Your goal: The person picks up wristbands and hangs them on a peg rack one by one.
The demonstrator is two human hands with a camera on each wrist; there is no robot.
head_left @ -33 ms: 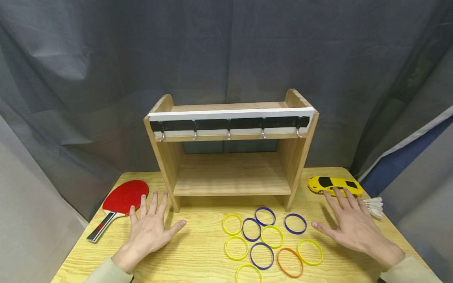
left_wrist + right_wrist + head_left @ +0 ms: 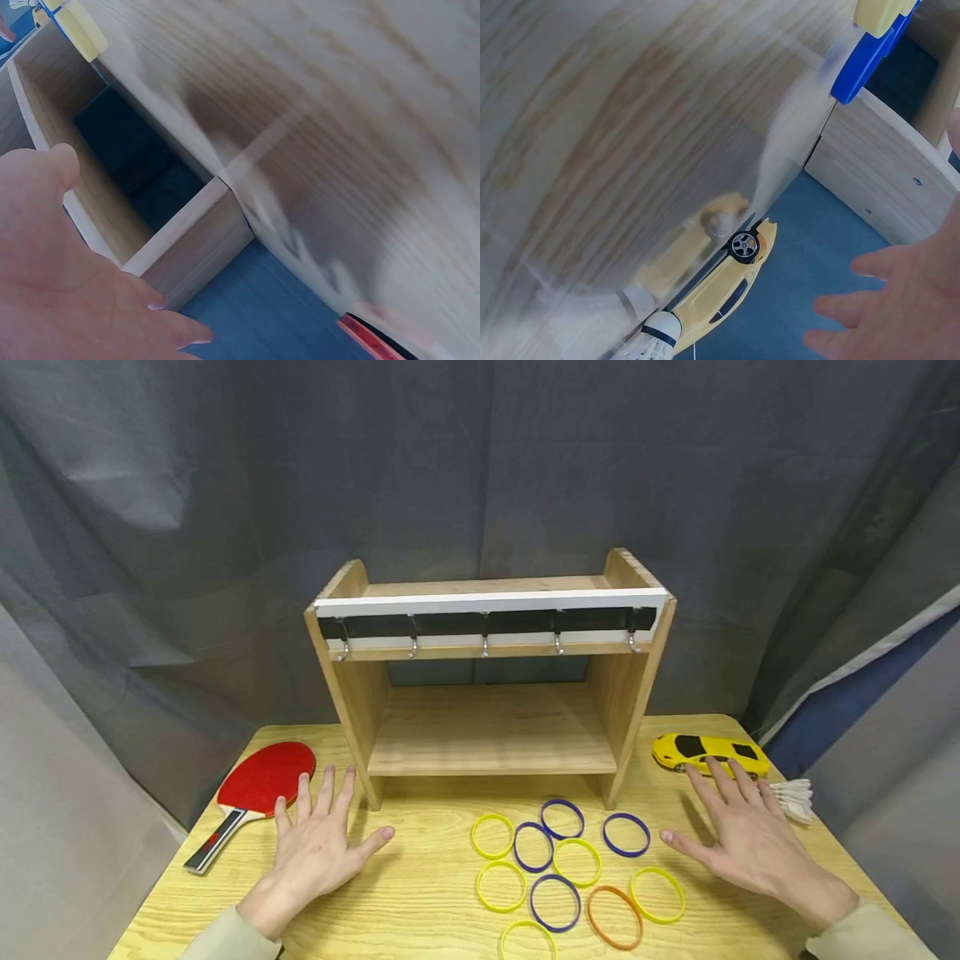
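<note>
- Currently, a red paddle (image 2: 258, 779) lies far left, beside the left hand (image 2: 317, 852), whose fingers spread wide, holding nothing.
- Centrally, loose yellow, blue and orange rings (image 2: 553, 876) lie before the wooden rack (image 2: 491, 731).
- Rightward, the right hand (image 2: 761, 850), equally splayed and bare, nears a yellow toy car (image 2: 708, 746) and shuttlecock (image 2: 793, 798).
- Nothing visibly differs from the earlier head frame; handling seems not begun.

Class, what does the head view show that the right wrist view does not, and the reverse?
Only the head view shows the red paddle, left hand and metal hooks. Only the right wrist view shows the banded tip of the shuttlecock and two screw heads. Both share the right hand, yellow car, wooden shelf, some rings and that shuttlecock.
</note>
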